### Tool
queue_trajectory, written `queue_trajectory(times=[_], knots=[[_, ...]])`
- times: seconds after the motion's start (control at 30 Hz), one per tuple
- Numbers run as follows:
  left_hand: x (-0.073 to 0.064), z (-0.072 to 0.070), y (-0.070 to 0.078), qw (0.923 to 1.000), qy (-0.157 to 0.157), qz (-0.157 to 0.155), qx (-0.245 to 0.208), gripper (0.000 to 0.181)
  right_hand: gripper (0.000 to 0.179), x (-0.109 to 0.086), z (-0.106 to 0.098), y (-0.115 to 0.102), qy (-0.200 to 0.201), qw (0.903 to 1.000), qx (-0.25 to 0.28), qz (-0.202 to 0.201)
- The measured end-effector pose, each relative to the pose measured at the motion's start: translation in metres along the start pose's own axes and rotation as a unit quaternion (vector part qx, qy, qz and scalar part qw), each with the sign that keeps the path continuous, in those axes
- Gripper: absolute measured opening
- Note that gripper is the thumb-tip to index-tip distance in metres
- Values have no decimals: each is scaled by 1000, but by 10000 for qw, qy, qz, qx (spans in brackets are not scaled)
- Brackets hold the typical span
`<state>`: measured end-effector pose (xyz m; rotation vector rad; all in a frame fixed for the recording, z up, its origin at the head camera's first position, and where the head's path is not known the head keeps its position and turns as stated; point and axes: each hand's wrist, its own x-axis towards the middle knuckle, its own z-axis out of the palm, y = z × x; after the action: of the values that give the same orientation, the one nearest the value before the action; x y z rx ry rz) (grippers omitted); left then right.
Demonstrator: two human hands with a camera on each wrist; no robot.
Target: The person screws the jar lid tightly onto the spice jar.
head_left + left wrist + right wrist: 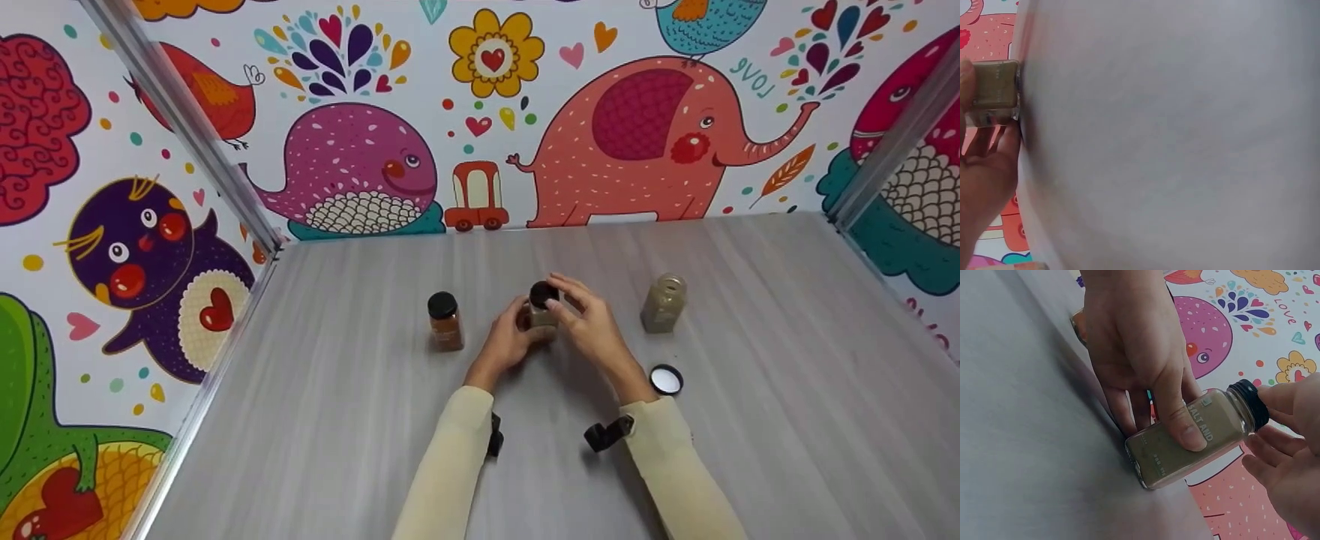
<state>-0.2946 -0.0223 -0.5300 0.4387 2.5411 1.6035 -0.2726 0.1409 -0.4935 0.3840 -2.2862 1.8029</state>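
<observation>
A square glass spice jar (543, 318) of grey-brown powder stands upright between the hands, topped by a black lid (543, 292). My left hand (510, 337) grips the jar's body, its thumb across the printed label, where "SALT AND" is legible in the right wrist view. At the lid, my right hand (596, 326) has its thumb and fingers around the rim. In the left wrist view only the lower part of the jar (996, 84) shows, beside the left fingers.
A jar of reddish-brown spice (447, 330) with a black lid stands to the left. On the right is a lidless jar of grey-green powder (661, 309). A loose black lid (666, 380), white inside facing up, lies near the right wrist. Printed panels border the grey table (337, 420).
</observation>
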Motion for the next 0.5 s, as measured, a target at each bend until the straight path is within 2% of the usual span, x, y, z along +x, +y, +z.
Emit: queue_trajectory(times=[0.23, 0.5], knots=[[-1, 0, -1, 9999, 62, 107, 24, 56, 33, -2, 2, 2, 179, 9998, 97, -21], [-3, -1, 1, 9999, 24, -95, -87, 59, 36, -2, 3, 4, 273, 9993, 250, 64]])
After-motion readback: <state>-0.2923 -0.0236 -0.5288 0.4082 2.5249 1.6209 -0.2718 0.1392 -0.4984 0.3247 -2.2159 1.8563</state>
